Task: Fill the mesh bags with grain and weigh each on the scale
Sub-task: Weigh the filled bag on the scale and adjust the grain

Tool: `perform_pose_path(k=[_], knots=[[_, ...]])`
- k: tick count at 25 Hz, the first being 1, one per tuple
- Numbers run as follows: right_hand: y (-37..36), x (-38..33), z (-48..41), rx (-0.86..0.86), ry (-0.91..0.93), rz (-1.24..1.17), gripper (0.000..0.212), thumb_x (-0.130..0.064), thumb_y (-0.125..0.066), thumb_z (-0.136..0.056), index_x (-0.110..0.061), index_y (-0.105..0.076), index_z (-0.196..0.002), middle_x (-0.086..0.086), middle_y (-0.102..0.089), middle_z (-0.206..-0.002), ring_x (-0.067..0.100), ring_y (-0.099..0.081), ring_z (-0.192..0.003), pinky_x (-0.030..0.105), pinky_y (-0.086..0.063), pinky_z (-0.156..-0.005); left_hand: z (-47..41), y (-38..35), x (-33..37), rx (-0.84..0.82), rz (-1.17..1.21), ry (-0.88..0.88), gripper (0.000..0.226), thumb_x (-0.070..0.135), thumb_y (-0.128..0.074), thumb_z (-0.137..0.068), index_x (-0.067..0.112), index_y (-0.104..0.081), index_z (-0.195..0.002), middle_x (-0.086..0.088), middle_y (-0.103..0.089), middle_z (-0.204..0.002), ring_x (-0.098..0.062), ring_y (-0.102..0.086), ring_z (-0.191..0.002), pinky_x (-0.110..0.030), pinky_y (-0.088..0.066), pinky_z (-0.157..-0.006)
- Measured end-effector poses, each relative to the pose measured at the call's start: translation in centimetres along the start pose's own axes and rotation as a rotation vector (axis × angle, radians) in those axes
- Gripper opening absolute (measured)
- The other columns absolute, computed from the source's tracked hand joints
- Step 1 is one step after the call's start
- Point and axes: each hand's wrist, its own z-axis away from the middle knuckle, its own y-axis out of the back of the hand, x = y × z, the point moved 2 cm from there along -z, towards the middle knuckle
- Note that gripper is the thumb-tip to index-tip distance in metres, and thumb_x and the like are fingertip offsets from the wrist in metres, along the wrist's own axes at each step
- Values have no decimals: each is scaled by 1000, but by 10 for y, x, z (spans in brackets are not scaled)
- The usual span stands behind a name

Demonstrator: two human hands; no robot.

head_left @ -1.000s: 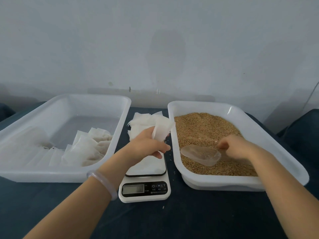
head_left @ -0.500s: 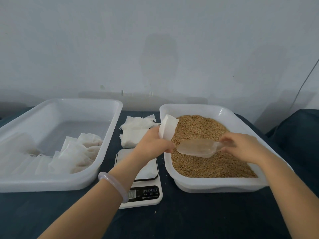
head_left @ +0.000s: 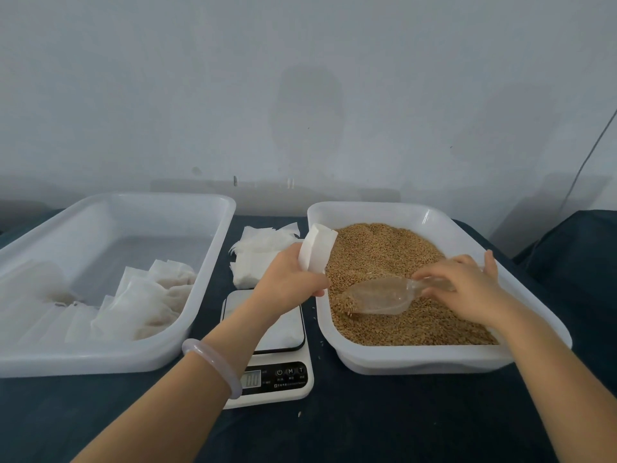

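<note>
My left hand point(head_left: 293, 279) grips an empty white mesh bag point(head_left: 315, 248), held upright with its mouth open over the left rim of the grain tray point(head_left: 417, 357). My right hand point(head_left: 467, 285) holds the handle of a clear plastic scoop point(head_left: 377, 297), whose bowl lies low in the brown grain point(head_left: 394, 255) with some grain inside. The white digital scale point(head_left: 267, 375) stands between the two trays, partly hidden by my left forearm. A stack of empty mesh bags point(head_left: 260, 255) lies behind the scale.
A large translucent tray point(head_left: 207, 295) on the left holds several filled bags point(head_left: 150, 299). A dark cloth point(head_left: 367, 429) covers the table. A grey wall rises right behind the trays. A few loose grains lie beside the scale.
My left hand carried the bag from above the scale up to the grain tray's rim. The scoop rose out of the grain, then dipped back into it closer to the bag.
</note>
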Motion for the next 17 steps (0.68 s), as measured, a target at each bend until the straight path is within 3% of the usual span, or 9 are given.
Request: perform_pose_path(k=[3, 6, 10, 13, 15, 17], knots=[[7, 14, 8, -24, -23, -78, 22, -40, -57, -89, -56, -49, -101, -31, -53, -112, 8, -47, -122, 53, 0, -114, -5, -7, 3, -21, -10, -11, 42, 10, -70, -78, 17, -52, -115, -7, -61, -100, -16, -66, -77, -32, -58, -75], [15, 24, 16, -25, -39, -174, 26, -38, -59, -89, -60, -46, -95, -30, -52, -107, 11, -50, -118, 51, -21, -111, -11, -21, 6, -64, 7, -9, 44, 9, -71, -76, 18, -51, -114, -11, -61, -101, -22, -67, -82, -40, -57, -81], [24, 29, 19, 18, -48, -190, 21, -37, -60, -89, -51, -56, -104, -24, -58, -112, 10, -50, -116, 45, -22, -111, -27, -36, 10, -47, -194, -73, 39, 12, -68, -73, 16, -49, -107, -5, -56, -92, -14, -55, -77, -27, -48, -62], [39, 31, 19, 124, -72, -237, 26, -33, -62, -88, -37, -62, -114, -17, -61, -111, 6, -50, -109, 32, -27, -105, -36, -43, 12, 1, -308, -129, 38, 16, -66, -76, 20, -45, -107, -2, -56, -95, -17, -55, -83, -32, -50, -68], [55, 33, 21, 200, -76, -266, 22, -32, -64, -87, -39, -63, -108, -20, -59, -101, 3, -49, -103, 31, -25, -107, -36, -47, 7, 32, -324, -159, 33, 17, -64, -77, 19, -46, -106, 0, -57, -92, -16, -57, -82, -30, -51, -64], [75, 32, 23, 235, -72, -318, 19, -30, -66, -86, -42, -63, -99, -22, -59, -98, 0, -47, -100, 25, -25, -98, -35, -49, 1, 59, -349, -204, 29, 17, -62, -78, 20, -48, -103, 6, -55, -85, -13, -56, -77, -21, -45, -55]])
